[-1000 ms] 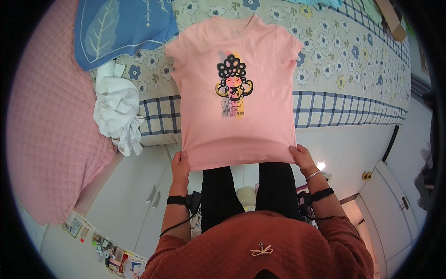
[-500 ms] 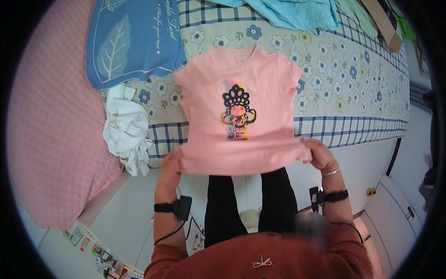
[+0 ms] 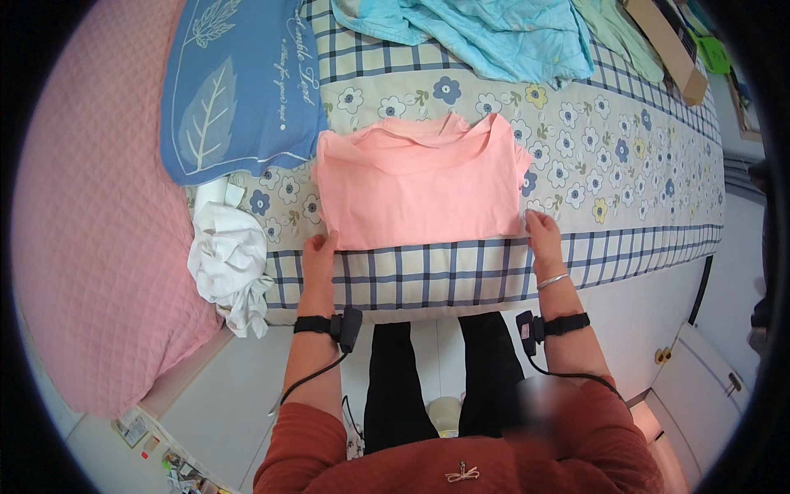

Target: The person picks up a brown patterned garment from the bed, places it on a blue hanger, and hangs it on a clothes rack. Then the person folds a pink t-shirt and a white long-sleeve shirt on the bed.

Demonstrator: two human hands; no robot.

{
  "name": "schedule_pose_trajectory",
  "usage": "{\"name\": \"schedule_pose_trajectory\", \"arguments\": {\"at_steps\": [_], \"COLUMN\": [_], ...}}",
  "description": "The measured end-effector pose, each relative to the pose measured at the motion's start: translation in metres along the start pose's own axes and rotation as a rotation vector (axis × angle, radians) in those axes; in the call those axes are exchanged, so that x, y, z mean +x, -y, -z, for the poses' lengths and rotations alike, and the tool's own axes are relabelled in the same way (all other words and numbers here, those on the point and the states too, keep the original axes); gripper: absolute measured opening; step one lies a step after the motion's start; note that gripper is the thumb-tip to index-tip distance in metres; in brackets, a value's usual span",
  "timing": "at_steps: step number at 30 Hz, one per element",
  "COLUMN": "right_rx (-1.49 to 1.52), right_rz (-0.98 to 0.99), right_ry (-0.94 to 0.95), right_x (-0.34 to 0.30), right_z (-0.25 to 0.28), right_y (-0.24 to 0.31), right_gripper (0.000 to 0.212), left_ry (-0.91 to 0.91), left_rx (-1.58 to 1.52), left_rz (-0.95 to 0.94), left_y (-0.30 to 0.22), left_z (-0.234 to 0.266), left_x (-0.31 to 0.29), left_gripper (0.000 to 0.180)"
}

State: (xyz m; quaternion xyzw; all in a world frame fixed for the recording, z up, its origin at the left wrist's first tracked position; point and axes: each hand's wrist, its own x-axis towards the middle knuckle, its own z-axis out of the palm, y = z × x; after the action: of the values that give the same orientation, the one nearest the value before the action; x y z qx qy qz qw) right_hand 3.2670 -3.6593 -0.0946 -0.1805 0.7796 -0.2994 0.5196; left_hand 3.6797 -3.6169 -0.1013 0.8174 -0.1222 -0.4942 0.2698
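A pink T-shirt lies on the bed doubled over, its lower half laid up across the chest so that the printed figure is hidden. The neckline and parts of the short sleeves show along the far edge. My left hand pinches the near left corner of the fold, thumb and fingers closed. At the near right corner, my right hand has its fingers closed at the shirt's edge; little of the cloth in its grip shows.
Left of the shirt are a crumpled white cloth, a blue pillow and a pink quilted cover. Turquoise cloth and a cardboard box lie at the far side of the flowered bedsheet.
Both hands have carried the shirt's hem away from me and over the chest, covering the print. They are now at the new near fold, farther from my body.
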Motion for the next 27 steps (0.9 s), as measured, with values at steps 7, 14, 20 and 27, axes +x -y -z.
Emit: {"name": "schedule_pose_trajectory", "arguments": {"at_steps": [7, 14, 20, 27], "right_rx": [0.087, 0.515, 0.367, 0.265], "right_rz": [-0.189, -0.191, -0.240, -0.267], "right_ry": [0.183, 0.287, 0.292, 0.342], "right_x": [-0.015, -0.054, -0.055, -0.049], "right_z": [-0.017, 0.011, 0.025, 0.024], "right_y": [-0.003, -0.002, -0.040, -0.063], "right_gripper": [0.032, 0.013, 0.011, 0.012], "left_ry": [0.209, 0.321, 0.187, -0.041], "left_rx": [-0.536, -0.859, -0.802, -0.203], "left_rz": [0.059, -0.135, -0.082, -0.615], "left_y": [-0.010, -0.021, -0.002, -0.030], "left_z": [-0.022, 0.003, 0.009, -0.048], "left_x": [-0.014, -0.069, -0.073, -0.095], "left_gripper": [0.041, 0.038, 0.036, 0.012]}}
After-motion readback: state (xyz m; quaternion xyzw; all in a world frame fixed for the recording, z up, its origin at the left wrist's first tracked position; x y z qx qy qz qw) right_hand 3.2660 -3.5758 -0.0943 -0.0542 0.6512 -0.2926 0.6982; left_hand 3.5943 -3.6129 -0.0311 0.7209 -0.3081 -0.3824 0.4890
